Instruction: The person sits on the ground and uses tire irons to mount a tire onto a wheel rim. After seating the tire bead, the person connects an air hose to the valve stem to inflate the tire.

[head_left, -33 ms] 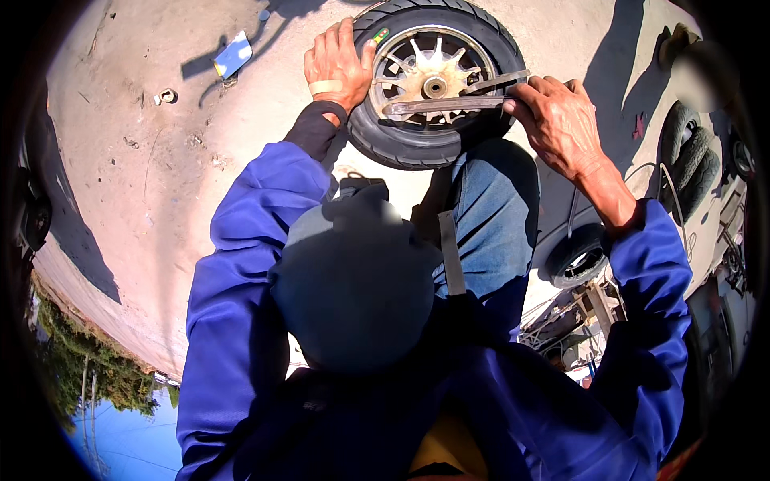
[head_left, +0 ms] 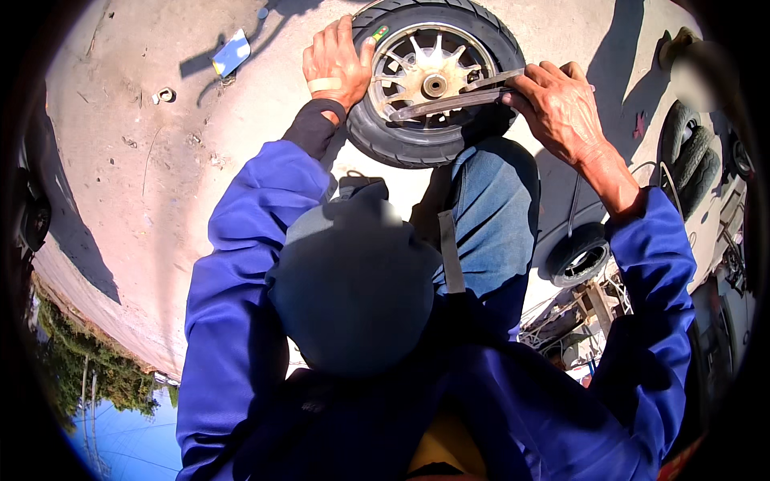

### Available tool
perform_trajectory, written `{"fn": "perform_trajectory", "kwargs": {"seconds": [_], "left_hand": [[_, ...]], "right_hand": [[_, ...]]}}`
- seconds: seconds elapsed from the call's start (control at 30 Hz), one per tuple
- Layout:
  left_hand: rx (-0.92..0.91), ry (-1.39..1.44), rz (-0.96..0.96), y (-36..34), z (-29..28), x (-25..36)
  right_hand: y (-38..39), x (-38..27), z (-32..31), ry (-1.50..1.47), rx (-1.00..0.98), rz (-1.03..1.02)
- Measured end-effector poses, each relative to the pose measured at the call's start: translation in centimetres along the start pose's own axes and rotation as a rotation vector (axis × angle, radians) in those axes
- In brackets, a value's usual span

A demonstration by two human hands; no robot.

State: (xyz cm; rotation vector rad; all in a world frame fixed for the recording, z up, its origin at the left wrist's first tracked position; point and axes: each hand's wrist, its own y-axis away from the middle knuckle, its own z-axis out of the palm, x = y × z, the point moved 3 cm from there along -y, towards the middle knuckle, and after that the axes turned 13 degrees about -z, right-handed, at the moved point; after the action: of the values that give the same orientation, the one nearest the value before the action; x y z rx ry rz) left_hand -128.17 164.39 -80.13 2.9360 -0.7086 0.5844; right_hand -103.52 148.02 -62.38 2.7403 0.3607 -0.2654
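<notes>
A wheel with a black tyre point(head_left: 401, 150) and a pale spoked rim point(head_left: 434, 60) lies flat on the ground in front of my knees. My left hand point(head_left: 338, 66) rests flat on the tyre's left side, fingers stretched out, with a tan plaster near the wrist. At the tyre's right edge, my right hand point(head_left: 557, 108) is closed round a long flat metal tyre lever point(head_left: 449, 105), which reaches over the rim towards its lower left. Beside it, a shorter-looking second lever point(head_left: 492, 80) runs up to my fingers; whether I grip that one too is unclear.
A blue and white packet point(head_left: 232, 54) lies on the ground to the left, near a small pale ring-shaped piece point(head_left: 164, 95). Several used tyres point(head_left: 690, 156) stand at the right. Another small tyre point(head_left: 579, 255) lies near my right forearm, beside a heap of metal parts point(head_left: 577, 321).
My right hand has shifted slightly up and the long lever has tilted, its far end sliding a little right and down across the rim. My left hand stays on the tyre.
</notes>
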Motion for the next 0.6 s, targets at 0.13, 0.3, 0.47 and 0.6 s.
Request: {"fn": "perform_trajectory", "kwargs": {"seconds": [0.13, 0.3, 0.47, 0.6], "left_hand": [[-0.015, -0.008, 0.016, -0.4, 0.4, 0.6], [0.017, 0.011, 0.019, -0.1, 0.4, 0.0], [0.027, 0.017, 0.022, -0.1, 0.3, 0.2], [-0.147, -0.046, -0.092, -0.3, -1.0, 1.4]], "right_hand": [[-2.6, 3.5, 2.9, 0.114, 0.036, -0.18], [-7.3, 4.4, 1.2, -0.168, -0.06, -0.501], [-9.8, 4.1, 4.1, -0.021, -0.063, -0.786], [-10.5, 3.3, 4.8, 0.083, -0.182, -0.512]]}}
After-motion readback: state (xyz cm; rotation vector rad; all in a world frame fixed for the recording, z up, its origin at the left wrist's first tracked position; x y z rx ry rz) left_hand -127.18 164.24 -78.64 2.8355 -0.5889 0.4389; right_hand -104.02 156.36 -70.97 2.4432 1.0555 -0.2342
